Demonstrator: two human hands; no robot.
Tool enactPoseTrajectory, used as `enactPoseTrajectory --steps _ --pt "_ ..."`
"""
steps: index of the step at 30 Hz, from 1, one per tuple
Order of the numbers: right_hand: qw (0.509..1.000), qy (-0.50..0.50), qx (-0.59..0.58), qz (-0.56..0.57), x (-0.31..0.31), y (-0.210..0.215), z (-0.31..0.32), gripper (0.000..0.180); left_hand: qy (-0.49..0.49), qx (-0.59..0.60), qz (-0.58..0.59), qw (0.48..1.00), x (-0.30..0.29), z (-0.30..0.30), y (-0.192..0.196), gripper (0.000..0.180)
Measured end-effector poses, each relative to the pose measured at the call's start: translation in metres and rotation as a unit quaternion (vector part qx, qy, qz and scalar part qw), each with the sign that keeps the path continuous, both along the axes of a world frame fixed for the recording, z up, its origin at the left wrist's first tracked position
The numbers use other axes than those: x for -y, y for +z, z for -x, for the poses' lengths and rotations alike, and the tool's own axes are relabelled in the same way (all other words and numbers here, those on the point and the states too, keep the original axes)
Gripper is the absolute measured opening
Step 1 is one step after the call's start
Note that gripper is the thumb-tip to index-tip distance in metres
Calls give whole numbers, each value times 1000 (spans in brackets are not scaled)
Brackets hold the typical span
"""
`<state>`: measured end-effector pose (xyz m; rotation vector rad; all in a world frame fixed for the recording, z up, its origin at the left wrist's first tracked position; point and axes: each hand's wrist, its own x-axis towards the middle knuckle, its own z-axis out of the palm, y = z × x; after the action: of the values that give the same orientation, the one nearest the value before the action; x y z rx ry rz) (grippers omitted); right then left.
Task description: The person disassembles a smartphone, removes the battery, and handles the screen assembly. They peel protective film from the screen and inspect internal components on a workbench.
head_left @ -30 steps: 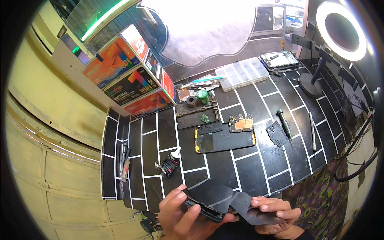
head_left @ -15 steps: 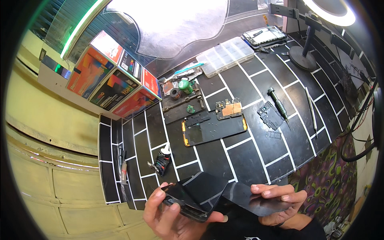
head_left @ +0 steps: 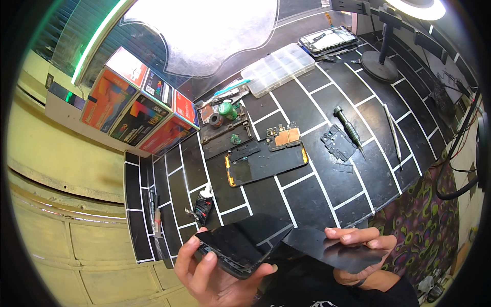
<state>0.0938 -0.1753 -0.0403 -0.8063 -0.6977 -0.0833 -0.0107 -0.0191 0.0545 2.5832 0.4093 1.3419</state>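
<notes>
In my left hand (head_left: 217,273) is a black smartphone (head_left: 243,240) with a glossy, dark screen, tilted near the table's front edge. My fingers wrap its left and lower edges, and a gap shows along the edge by my fingertips. My right hand (head_left: 365,250) grips a thin, dark, glossy sheet (head_left: 319,248) between the fingers on top and the thumb below. The sheet's left end meets the phone's right edge; whether it goes into the phone there, I cannot tell. Beyond my hands lies an opened black phone housing (head_left: 276,166), with a circuit board (head_left: 284,137) at its far edge.
A green-and-black screwdriver (head_left: 348,128) lies beside a black phone part (head_left: 337,143). Farther right is a slim metal tool (head_left: 393,135). At left stand stacked boxes (head_left: 146,110). A board holder (head_left: 225,135), a clear compartment case (head_left: 279,69), a black-wrapped tube (head_left: 203,204) and a lamp stand (head_left: 379,66) surround the work.
The phone has moved slightly left and its screen faces up more. My right hand still grips the sheet. The whole view has shifted a little.
</notes>
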Motion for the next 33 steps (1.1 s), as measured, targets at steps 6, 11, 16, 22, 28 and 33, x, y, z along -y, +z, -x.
enactPoseTrajectory --steps 6,11,16,22,28,33 --pt "994 91 6 64 5 -1 -12 50 9 -2 13 1000 0 -5 1 70" --pt "995 63 27 75 4 -12 -11 33 4 1 31 1000 2 -7 3 67" --pt "998 -8 -46 -36 -11 -20 1 32 3 31 81 996 6 -6 2 64" --pt "992 -85 -97 -5 -17 -21 3 36 11 27 95 995 1 -4 -1 65" --pt "958 -89 -257 -86 -15 -3 -3 36 71 199 225 951 -10 -14 -19 68" --pt "974 -219 -56 30 -10 2 -34 29 49 220 250 942 -14 -7 -25 68"
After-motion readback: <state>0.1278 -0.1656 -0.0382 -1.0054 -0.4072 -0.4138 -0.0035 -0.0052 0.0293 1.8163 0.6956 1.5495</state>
